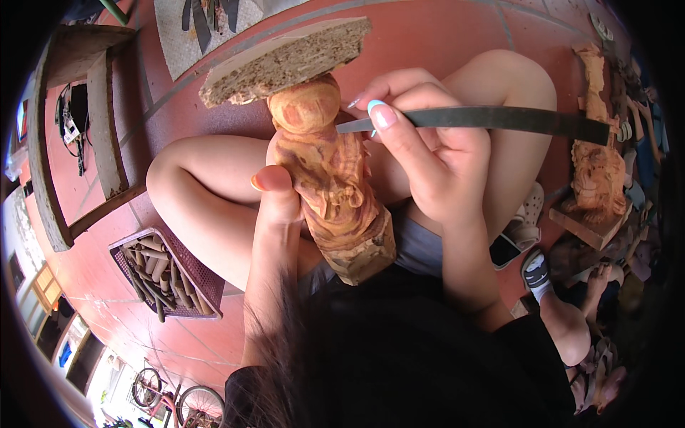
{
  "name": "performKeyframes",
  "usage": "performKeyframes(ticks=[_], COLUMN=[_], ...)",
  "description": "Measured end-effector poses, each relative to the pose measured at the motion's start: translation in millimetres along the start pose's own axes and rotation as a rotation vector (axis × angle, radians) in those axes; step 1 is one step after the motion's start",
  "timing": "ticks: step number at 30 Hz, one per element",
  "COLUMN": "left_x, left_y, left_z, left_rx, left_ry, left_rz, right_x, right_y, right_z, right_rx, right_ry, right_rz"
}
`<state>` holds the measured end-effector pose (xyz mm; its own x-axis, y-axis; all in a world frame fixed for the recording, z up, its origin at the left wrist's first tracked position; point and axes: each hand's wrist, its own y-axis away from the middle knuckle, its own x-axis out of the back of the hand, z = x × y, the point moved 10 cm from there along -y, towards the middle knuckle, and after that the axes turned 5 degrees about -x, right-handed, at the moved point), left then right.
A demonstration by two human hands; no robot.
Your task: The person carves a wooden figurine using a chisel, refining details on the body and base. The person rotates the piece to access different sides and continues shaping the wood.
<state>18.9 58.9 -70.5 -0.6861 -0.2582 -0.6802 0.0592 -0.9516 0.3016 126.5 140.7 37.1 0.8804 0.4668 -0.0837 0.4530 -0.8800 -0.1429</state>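
A carved wooden figure (332, 171) in orange-brown grain lies tilted between my bent legs, its round head farthest from me and its squared base near my lap. My left hand (280, 203) grips its left side, thumb on the front and the other fingers hidden behind. Between thumb and fingers, my right hand (446, 160) pinches a long, flat, dark carving knife (492, 118). The knife's pointed tip meets the figure's right side, just below the head. Against the head sits a rough-edged wooden slab (292, 64).
To the left are a wooden frame (48, 164) and a purple basket (203, 274) of wooden-handled tools. A mat (171, 46) with metal blades lies at the far side. On the right stand another carved figure (598, 171), a phone (504, 252), a pale clog (529, 217) and another person's leg (564, 324).
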Motion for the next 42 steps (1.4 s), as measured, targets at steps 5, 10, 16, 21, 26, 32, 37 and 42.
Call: performKeyframes(ticks=[5, 10, 16, 21, 26, 32, 37, 42], left_x=[3.9, -27.7, 2.5, 11.7, 3.4, 5.9, -0.8, -22.3], left_y=[-2.9, -1.9, -3.8, -2.0, -0.5, 2.2, -1.0, -4.1], left_z=[6.0, 20.6, -0.8, -1.0, 0.6, -10.9, -11.4, 28.1], left_rx=[-0.145, -0.098, 0.013, -0.061, -0.062, -0.045, -0.011, -0.262], left_ry=[-0.038, 0.025, 0.049, 0.086, 0.169, 0.235, 0.095, 0.244], left_rz=[0.084, -0.177, 0.083, 0.12, -0.022, -0.031, -0.145, -0.336], right_x=[-15.8, -1.3, -14.7, -5.8, -7.4, -10.9, 5.4, 18.1], right_y=[2.3, 5.0, 0.8, 2.0, 0.9, -0.1, 0.7, -1.3], right_z=[-14.3, 0.7, -14.4, 3.8, 3.8, -7.3, 15.4, -13.9], right_rx=[0.012, -0.044, 0.03, -0.086, -0.062, 0.005, -0.149, 0.07], right_ry=[0.125, -0.005, 0.143, -0.105, -0.051, 0.121, -0.253, 0.087], right_rz=[-0.061, 0.023, -0.067, 0.017, -0.005, -0.086, 0.133, 0.072])
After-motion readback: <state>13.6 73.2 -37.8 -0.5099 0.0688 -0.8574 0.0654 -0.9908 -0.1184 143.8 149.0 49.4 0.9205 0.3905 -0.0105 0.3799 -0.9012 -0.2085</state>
